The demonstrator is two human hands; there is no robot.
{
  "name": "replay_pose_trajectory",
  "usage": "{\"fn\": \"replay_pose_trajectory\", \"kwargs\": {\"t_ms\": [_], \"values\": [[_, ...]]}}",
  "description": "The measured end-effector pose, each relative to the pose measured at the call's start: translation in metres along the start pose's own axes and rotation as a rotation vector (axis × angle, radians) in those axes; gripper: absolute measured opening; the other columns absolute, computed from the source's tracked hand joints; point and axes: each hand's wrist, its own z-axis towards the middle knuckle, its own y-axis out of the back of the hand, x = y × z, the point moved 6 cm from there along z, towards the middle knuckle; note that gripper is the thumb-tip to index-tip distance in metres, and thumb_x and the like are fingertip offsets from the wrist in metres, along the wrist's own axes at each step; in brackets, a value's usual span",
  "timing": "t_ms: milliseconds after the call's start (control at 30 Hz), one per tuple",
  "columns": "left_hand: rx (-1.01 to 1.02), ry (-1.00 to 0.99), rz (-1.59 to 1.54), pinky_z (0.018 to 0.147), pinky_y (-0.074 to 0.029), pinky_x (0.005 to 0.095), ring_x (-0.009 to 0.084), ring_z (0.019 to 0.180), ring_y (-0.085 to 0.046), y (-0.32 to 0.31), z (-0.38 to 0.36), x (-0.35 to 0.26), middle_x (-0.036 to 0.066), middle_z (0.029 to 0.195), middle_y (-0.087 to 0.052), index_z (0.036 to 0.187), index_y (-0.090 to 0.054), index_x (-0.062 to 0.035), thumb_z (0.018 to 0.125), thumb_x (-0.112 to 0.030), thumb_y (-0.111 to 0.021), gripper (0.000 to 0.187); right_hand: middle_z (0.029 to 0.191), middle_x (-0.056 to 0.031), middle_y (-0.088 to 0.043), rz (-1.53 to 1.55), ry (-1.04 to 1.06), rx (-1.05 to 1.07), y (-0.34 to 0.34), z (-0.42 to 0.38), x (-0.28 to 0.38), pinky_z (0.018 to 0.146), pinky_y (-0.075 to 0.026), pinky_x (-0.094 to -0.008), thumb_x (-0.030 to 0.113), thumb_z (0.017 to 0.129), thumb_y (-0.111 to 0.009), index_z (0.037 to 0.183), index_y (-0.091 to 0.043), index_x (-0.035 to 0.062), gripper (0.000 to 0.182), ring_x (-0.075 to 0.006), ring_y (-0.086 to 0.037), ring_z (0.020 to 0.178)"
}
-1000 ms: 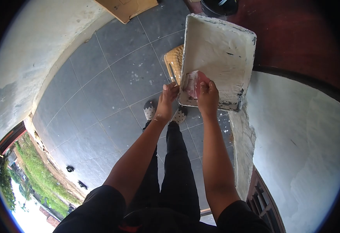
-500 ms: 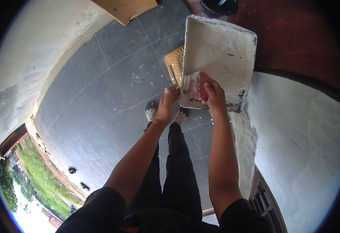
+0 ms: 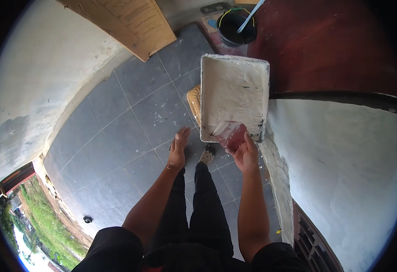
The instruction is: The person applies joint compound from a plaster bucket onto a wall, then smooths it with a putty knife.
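Note:
My right hand point(image 3: 245, 153) is closed round a red putty spreader point(image 3: 233, 135), held over the near edge of a rectangular tray point(image 3: 267, 97). White paste coats the spreader's left edge and part of its face. Inside the tray lies a layer of smeared white paste point(image 3: 234, 88), with dried dark marks along the rim. My left hand point(image 3: 179, 146) is apart from the tray, to its lower left, fingers stretched out and nothing in it. Part of a tan woven stool point(image 3: 194, 103) shows beside and below the tray's left side.
A black bucket point(image 3: 234, 34) with a pale stick stands beyond the tray, beside a dark red surface point(image 3: 325, 50). A cardboard sheet point(image 3: 130, 22) leans at the far left. Patchy plastered walls point(image 3: 343, 163) flank the grey tiled floor point(image 3: 116, 131).
My right hand has drawn the spreader back toward me, to the tray's near edge. My left hand has moved away from the tray. The view has shifted, showing more of the bucket and cardboard.

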Motion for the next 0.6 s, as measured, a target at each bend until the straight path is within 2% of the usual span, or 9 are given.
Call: {"fn": "replay_pose_trajectory", "kwargs": {"t_ms": [67, 167, 300, 333, 367, 467, 500, 533, 600], "values": [[0.010, -0.028, 0.019, 0.128, -0.017, 0.0464, 0.0362, 0.155, -0.029, -0.006, -0.018, -0.019, 0.024, 0.164, -0.034, 0.160, -0.025, 0.0046, 0.100, -0.077, -0.024, 0.101, 0.127, -0.0067, -0.068, 0.117, 0.012, -0.056, -0.012, -0.024, 0.016, 0.069, -0.061, -0.0376, 0.046, 0.108, -0.050, 0.139, -0.054, 0.0112, 0.047, -0.0232, -0.070, 0.103], [0.019, -0.066, 0.007, 0.128, -0.017, 0.0465, 0.0355, 0.155, -0.030, -0.028, -0.043, -0.058, 0.024, 0.164, -0.034, 0.160, -0.026, 0.0042, 0.100, -0.078, -0.025, 0.101, 0.128, -0.0077, -0.068, 0.152, 0.037, -0.058, -0.034, -0.058, 0.051, 0.071, -0.061, -0.0383, 0.052, 0.109, -0.042, 0.139, -0.054, 0.0121, 0.051, -0.0236, -0.070, 0.104], [0.098, -0.203, -0.003, 0.127, -0.018, 0.0464, 0.0359, 0.154, -0.031, -0.082, -0.068, -0.128, 0.026, 0.162, -0.037, 0.159, -0.026, 0.0061, 0.102, -0.074, -0.030, 0.098, 0.133, -0.0119, -0.067, 0.277, 0.099, 0.017, -0.090, -0.122, 0.128, 0.079, -0.064, -0.0439, 0.047, 0.108, -0.043, 0.144, -0.051, 0.0112, 0.051, -0.0284, -0.071, 0.112], [0.128, -0.276, 0.002, 0.127, -0.018, 0.0465, 0.0355, 0.154, -0.031, -0.100, -0.075, -0.147, 0.026, 0.162, -0.037, 0.159, -0.026, 0.0059, 0.103, -0.073, -0.031, 0.097, 0.137, -0.0128, -0.065, 0.301, 0.119, 0.012, -0.091, -0.133, 0.143, 0.086, -0.063, -0.0471, 0.045, 0.107, -0.042, 0.145, -0.051, 0.0105, 0.052, -0.0305, -0.068, 0.119], [0.165, -0.360, 0.002, 0.127, -0.018, 0.0466, 0.0350, 0.154, -0.031, -0.120, -0.078, -0.168, 0.025, 0.162, -0.037, 0.159, -0.026, 0.0056, 0.103, -0.072, -0.032, 0.096, 0.137, -0.0128, -0.065, 0.284, 0.182, 0.033, -0.100, -0.150, 0.163, 0.086, -0.063, -0.0471, 0.045, 0.107, -0.042, 0.145, -0.051, 0.0105, 0.052, -0.0305, -0.068, 0.119], [0.310, -0.574, -0.015, 0.127, -0.018, 0.0468, 0.0337, 0.154, -0.030, -0.189, -0.091, -0.229, 0.024, 0.162, -0.037, 0.160, -0.026, 0.0049, 0.105, -0.067, -0.034, 0.091, 0.140, -0.0121, -0.063, 0.303, 0.257, 0.152, -0.137, -0.203, 0.227, 0.096, -0.058, -0.0540, 0.043, 0.107, -0.041, 0.146, -0.051, 0.0113, 0.051, -0.0320, -0.064, 0.126], [0.323, -0.634, -0.007, 0.127, -0.018, 0.0462, 0.0332, 0.154, -0.030, -0.207, -0.079, -0.236, 0.023, 0.164, -0.034, 0.161, -0.026, 0.0011, 0.100, -0.077, -0.032, 0.100, 0.141, -0.0119, -0.063, 0.321, 0.295, 0.190, -0.152, -0.223, 0.250, 0.100, -0.056, -0.0563, 0.042, 0.107, -0.041, 0.146, -0.051, 0.0116, 0.050, -0.0324, -0.062, 0.128], [0.398, -0.708, -0.054, 0.127, -0.018, 0.0462, 0.0332, 0.154, -0.030, -0.250, -0.069, -0.275, 0.023, 0.164, -0.034, 0.161, -0.026, 0.0011, 0.100, -0.077, -0.032, 0.100, 0.142, -0.0114, -0.062, 0.237, 0.378, 0.153, -0.167, -0.244, 0.277, 0.100, -0.055, -0.0569, 0.041, 0.107, -0.041, 0.147, -0.051, 0.0121, 0.050, -0.0328, -0.061, 0.129], [0.493, -1.030, 0.018, 0.127, -0.018, 0.0460, 0.0348, 0.154, -0.030, -0.315, -0.099, -0.362, 0.025, 0.164, -0.034, 0.160, -0.027, 0.0047, 0.103, -0.067, -0.034, 0.092, 0.147, -0.0110, -0.058, 0.180, 0.498, 0.125, -0.204, -0.297, 0.334, 0.103, -0.054, -0.0565, 0.040, 0.108, -0.041, 0.148, -0.050, 0.0133, 0.049, -0.0338, -0.059, 0.132]]}}
